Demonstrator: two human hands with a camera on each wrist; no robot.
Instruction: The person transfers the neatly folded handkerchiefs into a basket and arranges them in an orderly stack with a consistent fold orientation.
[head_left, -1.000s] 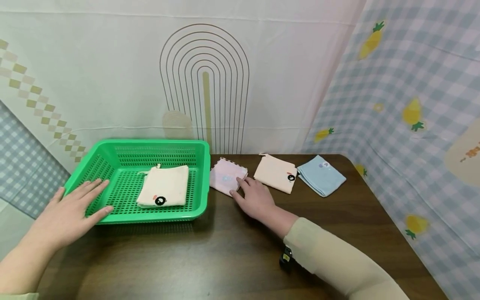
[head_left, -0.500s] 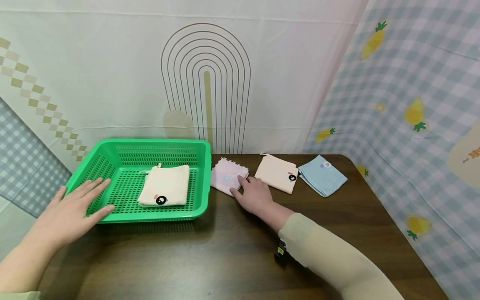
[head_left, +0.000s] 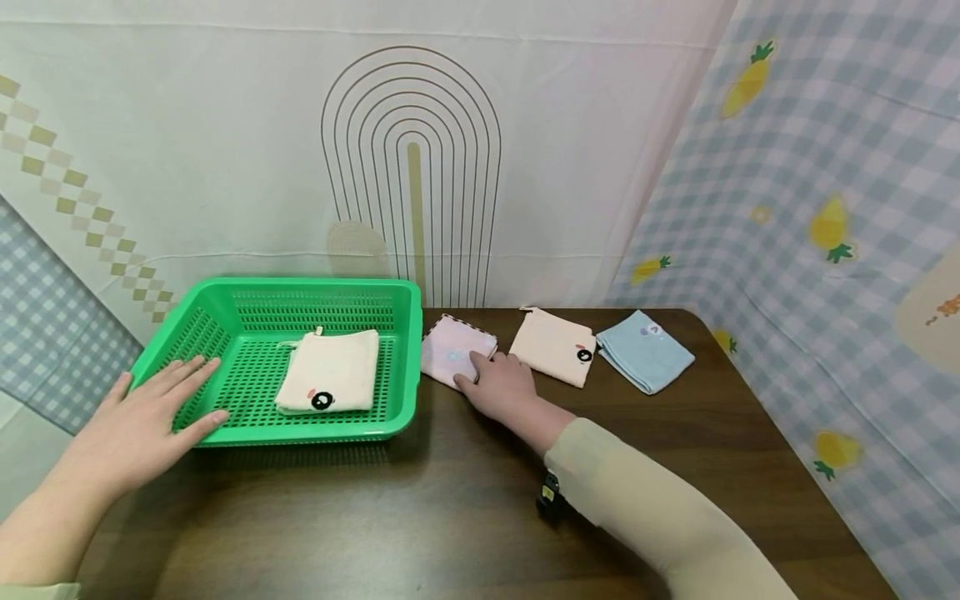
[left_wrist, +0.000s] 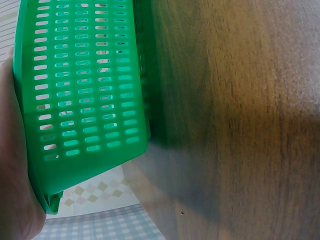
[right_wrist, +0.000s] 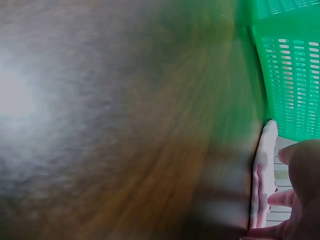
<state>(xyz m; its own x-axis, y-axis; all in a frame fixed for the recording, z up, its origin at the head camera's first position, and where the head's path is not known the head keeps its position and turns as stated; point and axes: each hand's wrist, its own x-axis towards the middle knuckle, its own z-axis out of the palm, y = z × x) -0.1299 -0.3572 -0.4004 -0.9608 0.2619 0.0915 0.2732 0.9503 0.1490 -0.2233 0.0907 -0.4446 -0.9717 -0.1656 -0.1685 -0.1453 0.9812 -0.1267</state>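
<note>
A folded lilac cloth [head_left: 447, 348] with a dark-striped edge lies on the table. My right hand [head_left: 501, 387] is at its right side, fingertips touching the cloth's edge and top. In the right wrist view the cloth [right_wrist: 265, 170] appears edge-on, and the thumb stands a little off it. My left hand [head_left: 153, 425] lies spread over the left rim of a green plastic basket [head_left: 408, 367], fingers straight. Inside the basket rests a folded cream cloth [head_left: 333, 367] with an embroidered face. The left wrist view shows the basket's pierced side [left_wrist: 85, 90] beside the left hand.
Right of the lilac cloth lie a second folded cream cloth [head_left: 551, 346] and a folded blue cloth [head_left: 648, 354]. The brown table [head_left: 390, 517] ends at patterned fabric hangings at the back and right.
My right hand and forearm have shifted slightly left and toward me along the lilac cloth's right edge. The left hand, basket and other cloths have stayed put.
</note>
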